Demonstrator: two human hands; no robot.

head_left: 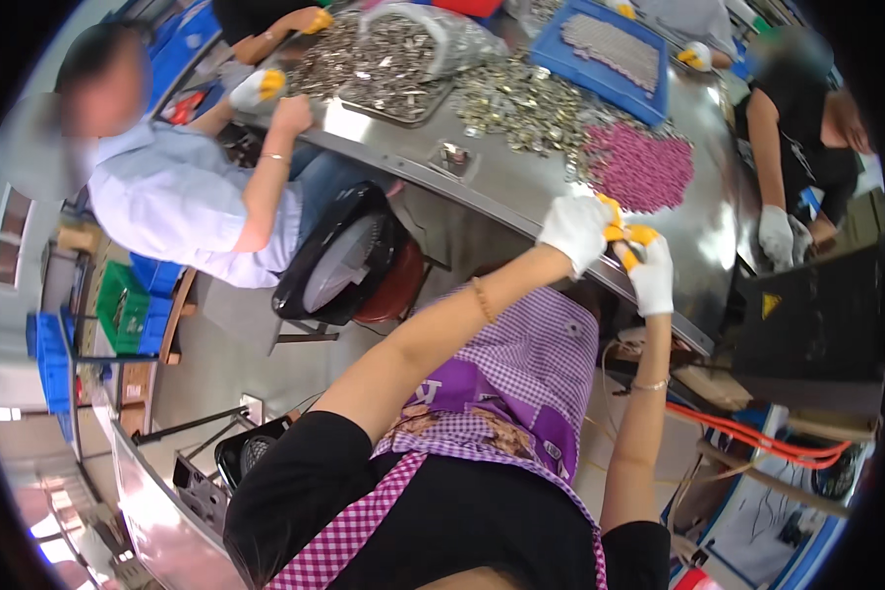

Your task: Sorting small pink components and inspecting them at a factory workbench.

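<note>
While pink parts (639,169) lie nearby, left hand (575,234) and right hand (650,273) are held close.
Fingers (643,235) are curled inward, nearly closed; anything gripped cannot be told.

You're in a factory workshop: small parts (639,169) lie heaped across your metal table (516,165), gloved co-workers (192,197) share it, bins (120,307) stand left.

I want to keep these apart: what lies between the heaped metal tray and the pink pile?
A spread of loose silver pieces, reaching the left edge of the pink pile; the head view shows it.
</note>
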